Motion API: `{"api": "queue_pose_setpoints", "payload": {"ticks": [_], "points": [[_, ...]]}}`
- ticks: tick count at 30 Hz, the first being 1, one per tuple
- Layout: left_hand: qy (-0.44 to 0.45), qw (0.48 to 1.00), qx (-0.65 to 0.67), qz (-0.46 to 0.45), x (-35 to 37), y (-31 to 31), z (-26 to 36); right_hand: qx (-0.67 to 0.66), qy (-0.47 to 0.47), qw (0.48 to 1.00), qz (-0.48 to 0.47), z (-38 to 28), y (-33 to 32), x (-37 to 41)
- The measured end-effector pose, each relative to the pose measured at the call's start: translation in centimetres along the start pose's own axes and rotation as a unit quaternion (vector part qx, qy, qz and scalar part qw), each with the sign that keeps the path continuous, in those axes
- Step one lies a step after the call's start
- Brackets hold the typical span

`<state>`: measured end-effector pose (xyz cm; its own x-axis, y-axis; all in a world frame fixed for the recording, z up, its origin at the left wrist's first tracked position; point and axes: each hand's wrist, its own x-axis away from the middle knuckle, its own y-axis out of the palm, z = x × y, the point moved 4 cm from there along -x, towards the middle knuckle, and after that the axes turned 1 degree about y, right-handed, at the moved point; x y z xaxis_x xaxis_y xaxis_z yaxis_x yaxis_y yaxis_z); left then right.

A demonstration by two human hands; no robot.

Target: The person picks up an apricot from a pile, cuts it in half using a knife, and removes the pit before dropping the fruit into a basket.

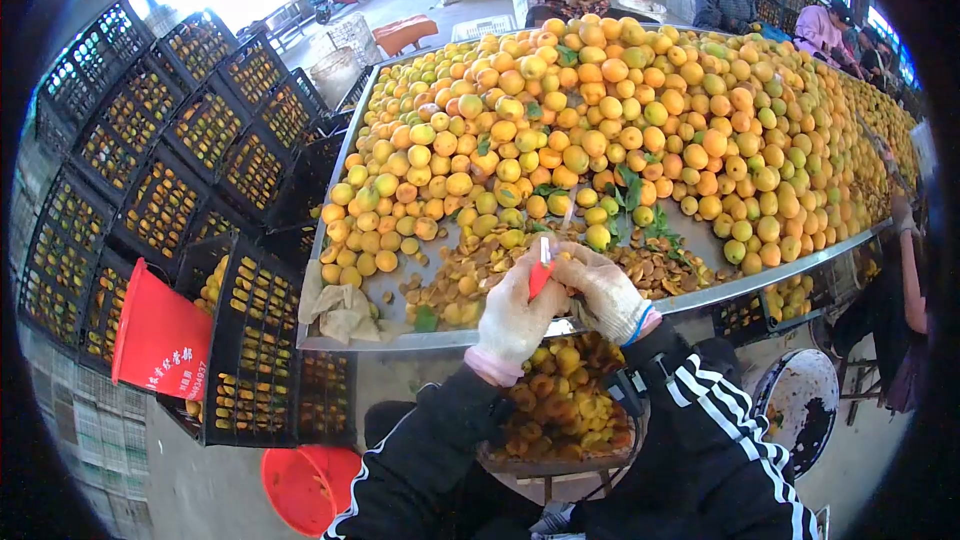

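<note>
My left hand [517, 312], in a soiled white glove, is closed around a small tool with a red and white handle [541, 275]. My right hand [606, 292], gloved too, is pinched closed against the left fingertips; what it holds is hidden. Both hands are over the front edge of a metal-rimmed table [455, 340]. Just beyond them are cut, brownish fruit pieces [455, 285] and green leaves [630, 190]. A big heap of yellow-orange apricots [600, 90] rises behind. Below my hands, a container of halved apricots [565, 395] stands at my lap.
Black crates of fruit [160, 200] are stacked at left, with a red bucket [165, 335] tipped against one. Another red bucket [310, 485] is on the floor. A round stained lid or stool [800, 405] is at right. Other people [725, 0] sit around the table.
</note>
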<state>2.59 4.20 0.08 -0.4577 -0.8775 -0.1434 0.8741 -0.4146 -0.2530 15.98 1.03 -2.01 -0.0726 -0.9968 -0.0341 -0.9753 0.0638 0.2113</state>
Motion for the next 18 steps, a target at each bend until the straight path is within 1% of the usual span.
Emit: {"api": "queue_pose_setpoints", "payload": {"ticks": [1,2,3,4,5,6,7,8,10,12,13,14,15,16,17,18], "points": [[0.014,1.000,0.001,0.010,-0.1,-0.1,-0.5,-0.001,0.001,1.000,-0.001,-0.6,0.1,0.2],[0.013,1.000,0.000,0.011,-0.3,-0.2,-1.0,-0.066,0.059,0.996,-0.009,-1.2,0.4,0.5],[0.012,0.999,0.053,-0.002,-0.6,-0.3,-1.4,-0.131,0.116,0.984,-0.016,-1.4,0.6,0.7],[0.010,0.994,0.106,-0.016,-0.8,-0.3,-1.8,-0.131,0.116,0.984,-0.017,-1.6,0.6,0.6],[0.010,0.994,0.105,-0.016,-0.8,-0.6,-1.4,-0.087,0.110,0.990,-0.023,-1.8,0.5,0.6],[-0.030,0.991,0.129,-0.032,-0.7,-0.7,-1.1,-0.043,0.104,0.993,-0.028,-1.9,0.5,0.6],[-0.071,0.985,0.153,-0.048,-0.6,-0.6,-1.0,-0.043,0.104,0.993,-0.028,-1.8,0.4,0.5],[-0.071,0.985,0.153,-0.048,-0.4,-0.5,-0.8,-0.023,0.087,0.996,-0.024,-1.6,0.3,0.3],[-0.027,0.996,0.083,0.011,-0.3,-0.6,-0.3,-0.003,0.071,0.997,-0.017,-1.7,0.2,0.2],[-0.028,0.997,0.067,0.021,-0.5,-0.6,-0.7,0.147,0.041,0.988,-0.007,-2.2,0.0,-0.1],[-0.029,0.998,0.050,0.032,-0.6,-0.7,-0.9,0.147,0.041,0.988,-0.007,-2.5,-0.1,-0.3],[-0.029,0.998,0.050,0.032,-0.6,-0.6,-0.9,0.209,0.088,0.974,0.002,-2.8,-0.4,-0.4],[-0.061,0.989,0.125,0.059,-0.6,-0.7,-1.2,0.269,0.134,0.954,0.011,-2.7,-0.6,-0.4],[-0.092,0.972,0.200,0.085,-0.5,-0.7,-1.5,0.267,0.135,0.954,0.012,-1.3,-1.4,-0.8],[-0.089,0.972,0.189,0.106,-0.6,-0.8,-1.7,0.386,0.007,0.920,0.070,0.1,-2.8,-1.7],[-0.089,0.972,0.189,0.104,-0.7,-0.9,-2.1,0.492,-0.121,0.853,0.126,-0.4,-2.9,-1.9]]}}
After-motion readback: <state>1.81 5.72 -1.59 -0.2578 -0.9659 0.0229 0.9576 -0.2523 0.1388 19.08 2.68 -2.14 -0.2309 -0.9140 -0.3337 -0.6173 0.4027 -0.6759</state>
